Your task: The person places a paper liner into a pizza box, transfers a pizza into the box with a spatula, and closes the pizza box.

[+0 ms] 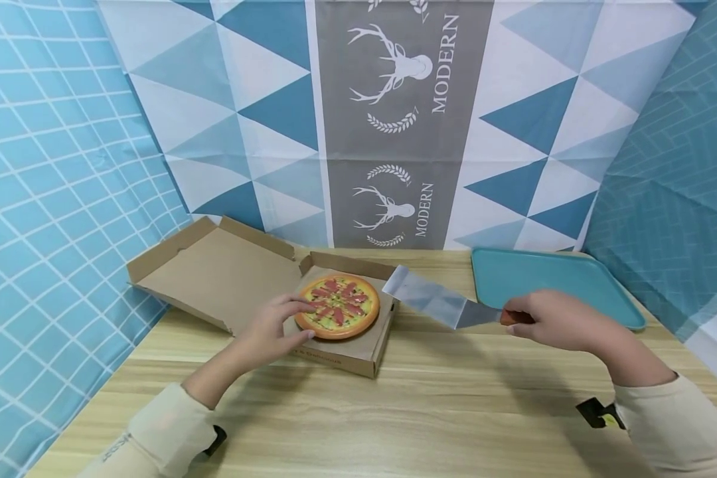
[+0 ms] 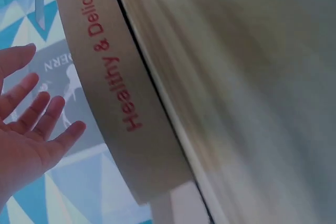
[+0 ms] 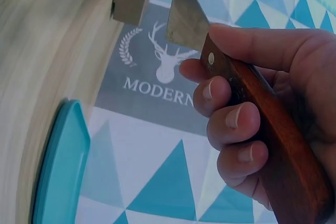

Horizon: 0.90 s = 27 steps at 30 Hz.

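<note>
While gripping the wooden handle (image 3: 275,129) of a spatula (image 1: 448,307) in the right hand (image 1: 558,318), is curling the fingers round one side and laying the thumb against the other, close to the metal blade (image 1: 424,297). Is pointing the blade leftward above the table (image 1: 406,411), crossing the far right corner of the cardboard box (image 1: 352,363) in the head view; is failing to tell from these views whether touching. Is holding the left hand (image 1: 273,327) at the left edge of the pizza (image 1: 337,307), spreading the fingers apart and reaching slightly over it with the forefinger; is likewise failing to tell whether making contact. Is finding the pizza lying topping side up inside the box, left of the blade, with the lid (image 1: 221,265) folded out to the left. Is reading "Healthy & Delicious" in red on the near wall (image 2: 115,82) of the box in the left wrist view. Is noting a teal tray (image 1: 558,282) lying behind the right hand, near the patterned backdrop (image 1: 406,146) and well apart from the box. Is wearing pale sleeves (image 1: 167,425), with a dark object (image 1: 600,413) showing beside each cuff
</note>
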### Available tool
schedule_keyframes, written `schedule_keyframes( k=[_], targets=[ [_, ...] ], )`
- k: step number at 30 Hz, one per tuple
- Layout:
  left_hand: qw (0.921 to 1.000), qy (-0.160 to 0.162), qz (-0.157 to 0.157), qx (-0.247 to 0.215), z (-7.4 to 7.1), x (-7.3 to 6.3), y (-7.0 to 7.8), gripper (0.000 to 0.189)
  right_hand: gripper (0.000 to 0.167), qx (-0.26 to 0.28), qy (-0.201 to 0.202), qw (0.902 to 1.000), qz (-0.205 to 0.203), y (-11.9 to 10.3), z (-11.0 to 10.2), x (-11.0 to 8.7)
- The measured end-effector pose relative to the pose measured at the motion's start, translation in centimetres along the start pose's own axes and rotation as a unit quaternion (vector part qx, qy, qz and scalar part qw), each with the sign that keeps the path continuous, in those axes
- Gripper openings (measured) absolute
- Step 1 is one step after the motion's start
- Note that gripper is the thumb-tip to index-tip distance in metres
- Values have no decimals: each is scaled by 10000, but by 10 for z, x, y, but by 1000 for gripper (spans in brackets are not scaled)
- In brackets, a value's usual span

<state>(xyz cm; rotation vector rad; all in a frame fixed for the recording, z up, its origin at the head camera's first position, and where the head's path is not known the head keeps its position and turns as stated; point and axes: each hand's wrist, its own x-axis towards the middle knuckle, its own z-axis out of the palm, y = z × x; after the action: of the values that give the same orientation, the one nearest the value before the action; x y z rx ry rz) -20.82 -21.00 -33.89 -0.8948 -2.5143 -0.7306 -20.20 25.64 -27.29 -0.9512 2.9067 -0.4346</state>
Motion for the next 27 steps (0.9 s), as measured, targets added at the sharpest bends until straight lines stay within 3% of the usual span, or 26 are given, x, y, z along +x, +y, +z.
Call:
schedule_keyframes(
  k=[4, 9, 15, 19, 27],
  targets=[
    [9984, -168, 449, 292, 6, 7, 7, 34, 17, 96, -9, 9999, 140, 7, -4, -3],
    [9932, -555, 775, 672, 14, 10, 12, 32, 17, 158, -34, 9995, 272, 15, -9, -9],
    [9847, -698, 1323, 890, 20, 11, 17, 32, 13, 211, -80, 9970, 744, 29, -12, -15],
    [9840, -844, 1336, 825, 20, 13, 20, 32, 7, 358, -190, 9934, 1076, 40, -11, -20],
    [9831, -1007, 1301, 799, 21, 14, 23, 33, 19, 598, -194, 9884, 1385, 62, -10, -28]
  ],
)
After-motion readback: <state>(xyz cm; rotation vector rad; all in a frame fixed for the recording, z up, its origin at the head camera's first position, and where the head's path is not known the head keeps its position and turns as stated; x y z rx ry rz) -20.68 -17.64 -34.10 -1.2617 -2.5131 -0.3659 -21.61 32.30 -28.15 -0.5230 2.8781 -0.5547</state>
